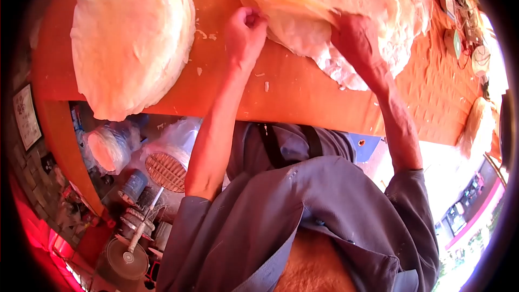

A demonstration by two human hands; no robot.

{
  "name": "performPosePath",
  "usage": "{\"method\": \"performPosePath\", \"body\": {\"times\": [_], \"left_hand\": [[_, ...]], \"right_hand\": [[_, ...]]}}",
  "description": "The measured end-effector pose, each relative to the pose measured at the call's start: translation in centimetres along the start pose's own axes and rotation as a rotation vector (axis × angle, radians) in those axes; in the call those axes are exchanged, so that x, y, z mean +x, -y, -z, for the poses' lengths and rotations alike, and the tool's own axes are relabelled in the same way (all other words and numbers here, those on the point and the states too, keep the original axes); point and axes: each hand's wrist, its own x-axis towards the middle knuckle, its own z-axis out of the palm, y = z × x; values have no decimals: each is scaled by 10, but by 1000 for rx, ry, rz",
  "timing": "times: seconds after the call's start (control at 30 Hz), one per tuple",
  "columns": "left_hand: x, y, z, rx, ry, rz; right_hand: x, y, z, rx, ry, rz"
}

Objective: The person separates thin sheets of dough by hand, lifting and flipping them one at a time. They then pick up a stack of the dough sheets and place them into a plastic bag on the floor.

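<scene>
A large pile of thin, pale, crinkled sheets (378, 0) lies on the orange-covered table (303, 97) in front of me. My right hand (357, 40) is closed on a fold of the top sheet, drawn into a ridge towards the fingers. At the pile's left edge, my left hand (246, 35) is curled with thumb and fingers together. Whether anything is pinched in it I cannot make out. To its left, a neat stack of similar rounded sheets (132, 38) slightly overhangs the table's front edge.
Small pale scraps (203, 34) dot the cover. Plastic-wrapped bundles (111, 146), a can (133, 185) and a round-headed tool (127, 257) sit below at left. Small boxes and cords (454, 38) line the far right. A long pale bundle (477, 124) lies at the right edge.
</scene>
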Motion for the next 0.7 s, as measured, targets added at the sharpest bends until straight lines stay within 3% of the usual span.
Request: {"method": "performPosePath", "body": {"times": [0.03,0.13,0.23,0.4,0.43,0.53,0.57,0.7], "left_hand": [[1,-6,-4,-166,32,114],[-3,-9,-4,-417,117,264],[-7,-3,-2,-432,323,440],[-16,1,-13,-716,484,356],[-20,-1,-17,-823,482,335],[-20,5,-26,-1034,494,299],[-20,8,-30,-1087,505,300],[-17,5,-39,-1016,500,183]], "right_hand": [[6,4,11,-31,78,-34],[-2,6,1,-15,28,-1],[-3,6,-4,16,21,53],[8,17,8,-21,185,-17],[3,12,-3,31,42,81],[-2,14,3,269,23,4],[0,13,12,292,111,-49],[3,20,29,371,130,34]]}}
